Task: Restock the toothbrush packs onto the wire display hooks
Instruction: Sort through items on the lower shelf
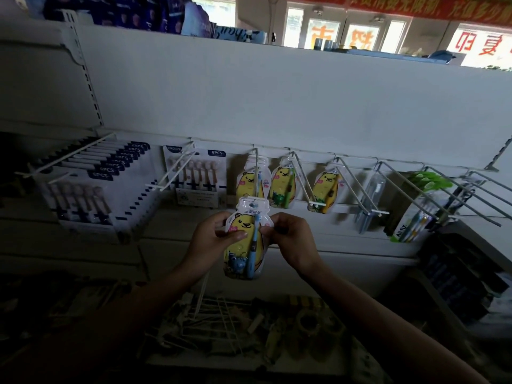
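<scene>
I hold a yellow bear toothbrush pack (243,245) with a blue brush upright in front of the display. My left hand (213,239) grips its left edge, thumb across the front. My right hand (291,239) pinches its right edge. The pack's hang hole sits at the tip of a white wire hook (256,173), on which another bear pack (249,177) hangs at the back. Two more bear packs (282,187) (327,189) hang on the hooks (304,184) to the right.
Left hooks carry several white 6PCS brush packs (91,187) and one pack (194,173). To the right, long wire hooks (410,187) hold a clear pack and green packs (421,206). Below lies a dim shelf with loose wire hooks and goods (235,322).
</scene>
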